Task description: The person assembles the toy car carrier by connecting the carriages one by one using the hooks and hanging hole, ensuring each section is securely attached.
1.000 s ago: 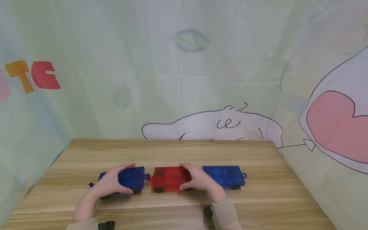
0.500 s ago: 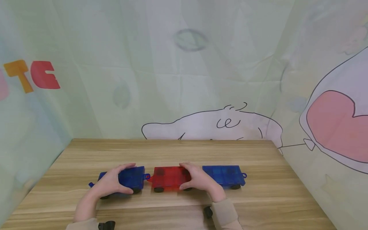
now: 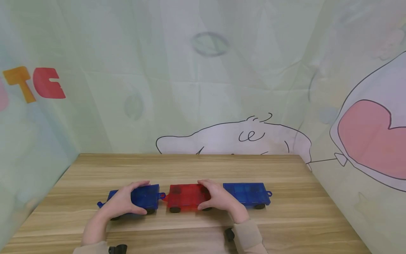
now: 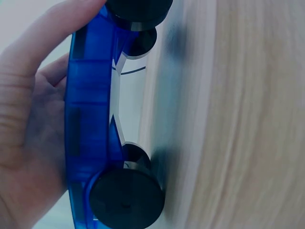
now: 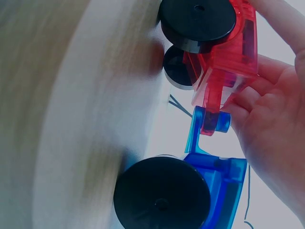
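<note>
Three flat, see-through toy wagons with black wheels stand in a row on the wooden table. My left hand (image 3: 122, 200) grips the left blue wagon (image 3: 145, 197), thumb on its near side and fingers across the far side. The middle red wagon (image 3: 185, 196) is held the same way by my right hand (image 3: 222, 198). Between these two, the blue loop (image 3: 162, 195) overlaps the red coupling. In the right wrist view, a red coupling bar (image 5: 213, 102) meets the blue peg (image 5: 223, 122) of the right blue wagon (image 3: 250, 194). My right hand and wrist hide that joint in the head view.
The wooden table (image 3: 190, 167) extends behind and in front of the wagons. A printed cloth (image 3: 177, 88) hangs at its back and sides. Black wrist devices (image 3: 118, 249) sit at both sleeve cuffs. A free blue loop (image 3: 269, 193) sticks out at the row's right end.
</note>
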